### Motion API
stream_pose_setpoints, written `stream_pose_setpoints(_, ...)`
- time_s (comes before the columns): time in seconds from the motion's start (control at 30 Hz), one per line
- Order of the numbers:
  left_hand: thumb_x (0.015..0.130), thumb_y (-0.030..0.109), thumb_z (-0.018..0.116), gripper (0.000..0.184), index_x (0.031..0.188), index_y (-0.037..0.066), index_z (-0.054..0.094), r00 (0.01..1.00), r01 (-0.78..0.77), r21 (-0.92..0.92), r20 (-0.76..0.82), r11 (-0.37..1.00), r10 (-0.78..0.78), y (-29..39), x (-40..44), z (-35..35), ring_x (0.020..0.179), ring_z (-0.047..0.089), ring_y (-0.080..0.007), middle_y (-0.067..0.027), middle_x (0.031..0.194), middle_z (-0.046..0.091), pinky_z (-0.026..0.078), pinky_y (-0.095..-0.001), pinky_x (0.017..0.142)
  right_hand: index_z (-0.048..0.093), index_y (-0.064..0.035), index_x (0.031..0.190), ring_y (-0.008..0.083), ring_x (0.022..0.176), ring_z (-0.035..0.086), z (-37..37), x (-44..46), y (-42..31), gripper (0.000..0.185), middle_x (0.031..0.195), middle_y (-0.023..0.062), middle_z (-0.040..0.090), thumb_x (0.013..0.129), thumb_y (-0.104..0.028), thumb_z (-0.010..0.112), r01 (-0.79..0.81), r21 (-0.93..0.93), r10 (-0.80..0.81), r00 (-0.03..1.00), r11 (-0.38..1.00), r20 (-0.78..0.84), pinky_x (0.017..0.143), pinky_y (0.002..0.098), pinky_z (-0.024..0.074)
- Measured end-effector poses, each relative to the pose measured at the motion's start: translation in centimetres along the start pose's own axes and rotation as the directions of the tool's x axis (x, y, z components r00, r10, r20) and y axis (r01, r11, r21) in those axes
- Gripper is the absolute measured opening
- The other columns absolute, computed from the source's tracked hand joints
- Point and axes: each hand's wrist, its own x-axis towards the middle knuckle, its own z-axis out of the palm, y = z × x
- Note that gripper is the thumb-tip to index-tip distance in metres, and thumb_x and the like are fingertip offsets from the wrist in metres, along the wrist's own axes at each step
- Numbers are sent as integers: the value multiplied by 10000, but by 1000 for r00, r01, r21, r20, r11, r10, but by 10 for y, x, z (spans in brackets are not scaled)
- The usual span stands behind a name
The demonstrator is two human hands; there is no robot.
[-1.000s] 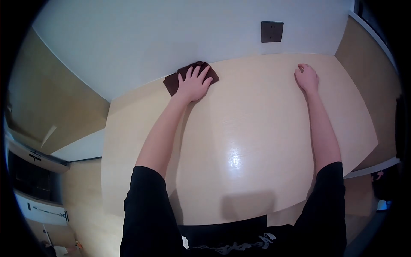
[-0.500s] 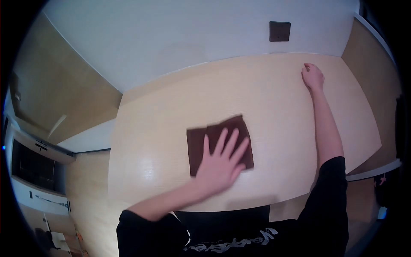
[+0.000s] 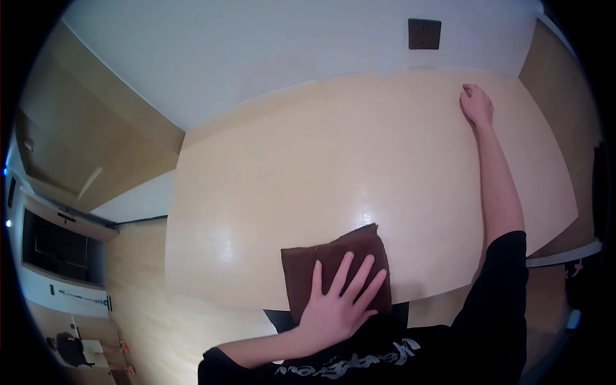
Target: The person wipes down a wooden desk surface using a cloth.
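A dark brown cloth [image 3: 301, 269] lies spread at the near edge of the light wooden table [image 3: 269, 160]. Flat on top of it rests my left hand [image 3: 337, 311], its fingers spread apart and the palm near the table's front edge. My right hand [image 3: 477, 106] is at the far right part of the table, resting on the surface with its fingers curled in. What is inside those fingers, if anything, is too small to make out.
A dark wall socket [image 3: 424, 34] is on the white wall behind the table. Wooden panels [image 3: 109, 141] stand at the left and right. At the lower left, a person [image 3: 72, 350] and a mop [image 3: 83, 297] show far off.
My left hand and the brown cloth have moved from the back edge of the table toward me, to its front edge. My right hand stays at the far right, still curled.
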Motion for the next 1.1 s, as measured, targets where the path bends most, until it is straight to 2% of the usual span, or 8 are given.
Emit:
stream_pose_setpoints(0.03,791,363,661,729,1426,151,372,999,-20,-23,42,1000,21,-6,6,-7,1396,217,-360,-128,1517,243,217,-693,1004,622,-153,1172,273,1137,556,0,1,0,369,1215,67,609,855,-305,510,-1,-10,1,1000,1000,-7,978,394,420)
stream_pose_setpoints(0.1,810,343,645,731,1446,159,335,995,-29,-24,97,999,31,-18,26,-14,1405,190,-360,-132,1525,222,195,-687,1020,624,-153,1165,264,1142,552,5,5,6,368,1212,73,607,864,-313,487,4,18,-4,1000,1000,-3,993,423,392)
stream_pose_setpoints(0.3,910,366,501,642,1474,176,259,999,8,141,-50,990,-1,-70,100,2,1413,166,-350,-122,1536,192,167,-680,1047,605,-156,1199,246,1169,540,9,8,11,400,1241,61,594,867,-334,472,20,28,-20,1000,999,23,1023,428,368)
stream_pose_setpoints(0.43,972,385,393,574,1485,203,212,995,98,160,-52,982,-91,-121,163,3,1427,139,-323,-92,1546,173,153,-633,1090,595,-154,1219,242,1183,532,8,7,9,421,1266,55,583,860,-342,478,5,44,-7,999,999,48,1027,409,374)
stream_pose_setpoints(0.6,962,516,277,614,1496,229,177,969,245,108,18,964,-248,-193,244,-4,1439,94,-313,-70,1567,112,94,-636,1104,596,-151,1218,244,1180,534,10,6,5,429,1258,56,590,854,-347,483,-9,30,8,999,999,38,1024,425,369)
stream_pose_setpoints(0.77,935,589,275,652,1499,288,147,942,333,124,6,935,-337,-248,297,0,1437,109,-308,-32,1574,101,94,-634,1104,609,-160,1204,250,1172,541,16,6,2,427,1233,65,607,841,-354,495,-36,38,34,999,999,37,1025,441,360)
stream_pose_setpoints(0.97,956,532,253,624,1503,254,139,946,324,151,-24,934,-324,-247,297,4,1435,108,-327,-64,1570,108,99,-626,1106,624,-170,1193,251,1159,553,6,2,-4,425,1212,75,620,828,-352,507,-71,46,70,997,996,17,1026,438,361)
stream_pose_setpoints(1.1,979,437,292,584,1501,217,151,977,214,133,-21,968,-213,-198,252,1,1435,104,-319,-81,1564,122,116,-598,1114,620,-173,1202,254,1153,558,9,7,0,429,1203,70,627,832,-359,504,-50,21,50,999,999,11,1017,435,372)
